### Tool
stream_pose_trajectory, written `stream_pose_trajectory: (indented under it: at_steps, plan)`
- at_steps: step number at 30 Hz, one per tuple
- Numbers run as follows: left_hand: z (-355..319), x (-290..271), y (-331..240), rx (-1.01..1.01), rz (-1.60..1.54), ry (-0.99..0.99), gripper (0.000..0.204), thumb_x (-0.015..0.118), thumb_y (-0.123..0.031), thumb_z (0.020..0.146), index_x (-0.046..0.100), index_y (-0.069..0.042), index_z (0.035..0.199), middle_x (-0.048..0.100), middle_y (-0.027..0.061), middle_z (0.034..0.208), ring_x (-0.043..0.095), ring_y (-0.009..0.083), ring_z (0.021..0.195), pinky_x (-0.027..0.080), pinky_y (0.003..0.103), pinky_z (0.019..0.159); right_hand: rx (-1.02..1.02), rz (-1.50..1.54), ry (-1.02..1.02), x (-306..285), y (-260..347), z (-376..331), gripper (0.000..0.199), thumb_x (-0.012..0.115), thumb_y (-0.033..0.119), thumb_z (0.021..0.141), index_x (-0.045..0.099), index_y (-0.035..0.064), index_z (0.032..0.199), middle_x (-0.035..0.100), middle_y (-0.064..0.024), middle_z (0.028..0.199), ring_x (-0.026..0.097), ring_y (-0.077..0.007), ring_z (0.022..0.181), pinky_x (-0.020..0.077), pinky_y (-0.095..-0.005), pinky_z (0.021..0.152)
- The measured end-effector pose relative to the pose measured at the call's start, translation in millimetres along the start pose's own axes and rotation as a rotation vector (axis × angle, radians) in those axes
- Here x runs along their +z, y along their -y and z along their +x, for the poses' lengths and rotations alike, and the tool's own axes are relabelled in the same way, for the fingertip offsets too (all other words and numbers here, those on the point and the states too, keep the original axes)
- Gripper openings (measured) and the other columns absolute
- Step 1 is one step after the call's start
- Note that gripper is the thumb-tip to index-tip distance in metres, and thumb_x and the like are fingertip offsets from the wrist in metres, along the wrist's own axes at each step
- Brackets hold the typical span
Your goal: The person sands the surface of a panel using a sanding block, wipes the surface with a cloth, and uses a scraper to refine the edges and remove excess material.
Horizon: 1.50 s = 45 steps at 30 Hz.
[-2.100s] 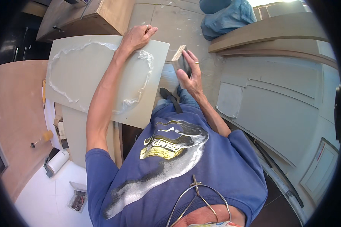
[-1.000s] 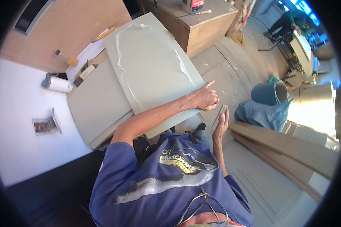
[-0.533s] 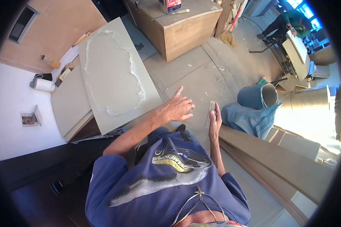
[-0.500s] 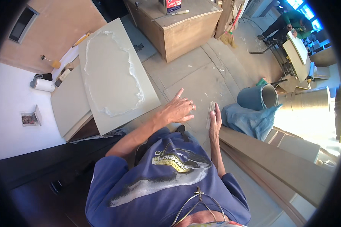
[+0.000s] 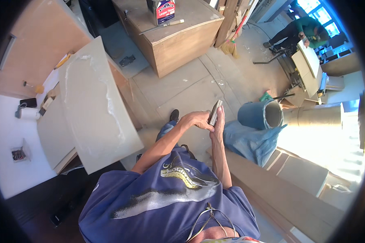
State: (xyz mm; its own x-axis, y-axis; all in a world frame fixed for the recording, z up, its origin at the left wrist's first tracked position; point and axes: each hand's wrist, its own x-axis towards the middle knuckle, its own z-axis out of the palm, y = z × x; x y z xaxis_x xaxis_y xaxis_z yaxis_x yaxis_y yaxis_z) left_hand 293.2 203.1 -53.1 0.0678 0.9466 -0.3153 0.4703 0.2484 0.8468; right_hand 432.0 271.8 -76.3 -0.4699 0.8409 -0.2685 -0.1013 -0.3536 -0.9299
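2 hands meet now: our left hand (image 5: pixel 196 120) has left the grey board (image 5: pixel 94 109) and touches the small flat block (image 5: pixel 215 113) gripped by our right hand (image 5: pixel 217 126).

Matt grey board (image 5: pixel 95 109) with rough white smears at left; plain wooden cabinet (image 5: pixel 172 34) above; dusty concrete floor (image 5: pixel 190 89).

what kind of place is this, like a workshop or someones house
Most likely a woodworking or cabinet-finishing workshop. A pale coated panel lies on a bench, a paint-type can stands on a plywood cabinet box, and more panels are stacked around. Another person handles a board in the background.
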Motion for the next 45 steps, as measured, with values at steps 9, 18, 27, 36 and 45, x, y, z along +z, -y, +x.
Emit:
stream_pose_trajectory:
  at_steps: [9, 18, 27, 36, 45]
  plan:
    - [94, -105, 69, -0.05, -0.375, -0.344, 0.066, 0.07, -0.04, 0.081, 0.061, 0.01, 0.125, 0.074, 0.0252, 0.092, 0.074, 0.0335, 0.086, 0.055, 0.046, 0.073, 0.182, -0.325, -0.034, 44, 21, 153, 0.092, 0.071, 0.051, 0.096, 0.024, 0.0167, 0.166, 0.038, -0.0173, 0.162, 0.039, -0.034, 0.146, 0.0388, -0.0513, 0.111]
    - [88, -222, 190, 0.015, -1.24, -0.845, 0.033, 0.054, -0.025, 0.097, 0.062, 0.0, 0.117, 0.073, 0.019, 0.111, 0.074, 0.0292, 0.103, 0.058, 0.04, 0.095, 0.026, -0.585, 0.115, 112, -6, 251, 0.08, 0.074, 0.038, 0.096, 0.037, 0.0101, 0.161, 0.053, -0.023, 0.146, 0.054, -0.0301, 0.131, 0.0486, -0.0397, 0.101]
    - [110, -252, 285, -0.014, -1.608, -1.153, 0.046, 0.049, -0.042, 0.109, 0.045, -0.004, 0.135, 0.066, 0.0239, 0.133, 0.068, 0.032, 0.121, 0.051, 0.047, 0.107, -0.107, -1.538, 0.495, -201, -162, 135, 0.063, 0.072, 0.029, 0.097, 0.048, 0.0043, 0.15, 0.067, -0.0173, 0.126, 0.066, -0.0285, 0.111, 0.0542, -0.0435, 0.096]
    - [57, -158, 294, -0.311, -1.157, -1.062, 0.047, 0.051, -0.051, 0.108, 0.051, -0.008, 0.126, 0.072, 0.0118, 0.111, 0.073, 0.0232, 0.101, 0.057, 0.041, 0.085, 1.023, -0.521, 0.209, -207, -130, -21, 0.061, 0.068, 0.038, 0.099, 0.05, 0.005, 0.146, 0.063, -0.0197, 0.135, 0.062, -0.0336, 0.119, 0.0503, -0.0485, 0.103]
    - [-113, 109, 311, -0.713, -0.34, -0.479, 0.051, 0.057, -0.049, 0.103, 0.071, -0.003, 0.117, 0.075, 0.019, 0.108, 0.07, 0.0377, 0.1, 0.054, 0.048, 0.09, 1.215, -0.013, 0.302, -190, -62, -35, 0.06, 0.065, 0.047, 0.1, 0.053, 0.0075, 0.143, 0.06, -0.0212, 0.141, 0.058, -0.0373, 0.128, 0.0459, -0.0515, 0.109]
